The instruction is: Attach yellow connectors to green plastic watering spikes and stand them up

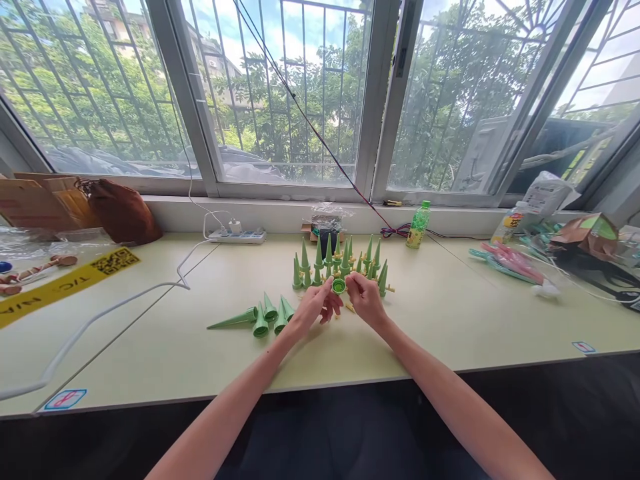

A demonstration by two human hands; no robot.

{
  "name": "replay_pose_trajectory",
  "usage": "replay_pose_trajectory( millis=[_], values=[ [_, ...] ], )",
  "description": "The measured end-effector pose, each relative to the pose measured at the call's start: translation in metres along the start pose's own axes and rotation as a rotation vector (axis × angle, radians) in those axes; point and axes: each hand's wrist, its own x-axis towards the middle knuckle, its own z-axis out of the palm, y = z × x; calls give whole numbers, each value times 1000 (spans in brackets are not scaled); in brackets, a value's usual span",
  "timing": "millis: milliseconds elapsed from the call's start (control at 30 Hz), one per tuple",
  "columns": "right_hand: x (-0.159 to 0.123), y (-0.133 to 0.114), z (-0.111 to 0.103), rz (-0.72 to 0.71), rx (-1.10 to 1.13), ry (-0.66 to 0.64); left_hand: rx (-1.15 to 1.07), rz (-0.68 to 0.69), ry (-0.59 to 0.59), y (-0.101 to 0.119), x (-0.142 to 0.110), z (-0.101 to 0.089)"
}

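Observation:
My left hand (320, 303) grips a green plastic watering spike (339, 287) with its round open end turned toward me. Close against the spike's right side, my right hand (364, 293) has its fingers pinched together; whatever they hold is too small to make out. Behind both hands, several green spikes (319, 253) stand upright in a group, some with small yellow valves (391, 289) sticking out at the side. More loose green spikes (261, 323) without visible valves lie or stand to the left of my left hand. A small yellow piece (350, 307) lies under my hands.
A power strip (240, 236) with a white cable sits along the back wall. Nearby are a small box (327, 230) with plastic wrap and a green bottle (418, 225). Plastic bags (515, 263) lie at right; a brown pouch (123, 212) and a yellow strip (70, 285) are at left.

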Motion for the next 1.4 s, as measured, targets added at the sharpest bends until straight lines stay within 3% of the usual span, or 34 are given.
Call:
replay_pose_trajectory(
  millis=[200, 367, 667, 1033, 1267, 1400],
  values=[
    [0, 2, -1, 14, 10, -10, -46, -3, -46, -6, 0, -4],
    [0, 3, -2, 35, 5, -7, 44, 73, -47, -6, -1, -4],
    [1, 2, -4, 22, -30, 4, 263, 274, 13, -2, -4, 0],
    [3, 1, -4, 25, -70, 7, 467, 462, 82, -16, 1, -3],
    [2, 3, -2, 39, -78, 22, 594, 540, 157, -19, 4, -2],
    [2, 1, -1, 59, -88, 47, 569, 514, 217, -15, 4, 2]
  ],
)
